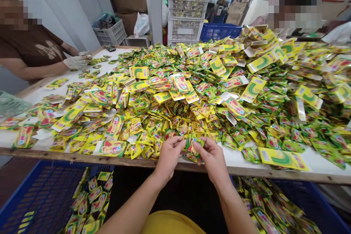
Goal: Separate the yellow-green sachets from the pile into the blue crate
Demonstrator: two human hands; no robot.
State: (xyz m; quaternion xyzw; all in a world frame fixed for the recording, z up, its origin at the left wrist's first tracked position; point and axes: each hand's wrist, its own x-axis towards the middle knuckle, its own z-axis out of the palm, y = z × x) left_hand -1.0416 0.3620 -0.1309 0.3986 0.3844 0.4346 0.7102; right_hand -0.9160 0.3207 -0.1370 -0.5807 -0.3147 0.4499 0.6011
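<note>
Both my hands meet at the table's front edge, just before the heap. My left hand (170, 155) pinches the left side of a small green and red candy packet (192, 146). The thumb of my right hand (212, 157) lies over the same packet's right side, fingers curled behind it. Beyond them spreads a big pile of small yellow and green packets (175, 111). Flat yellow boxes lie on the pile, one with a white flap (179, 83). Right of my hands a longer yellow box (283, 158) rests near the edge.
Blue crates with packets stand below the table at left (49, 193) and right (309, 197). A gloved person (33, 51) works at the left; another person is at the back right. White crates (186, 29) are stacked behind the table.
</note>
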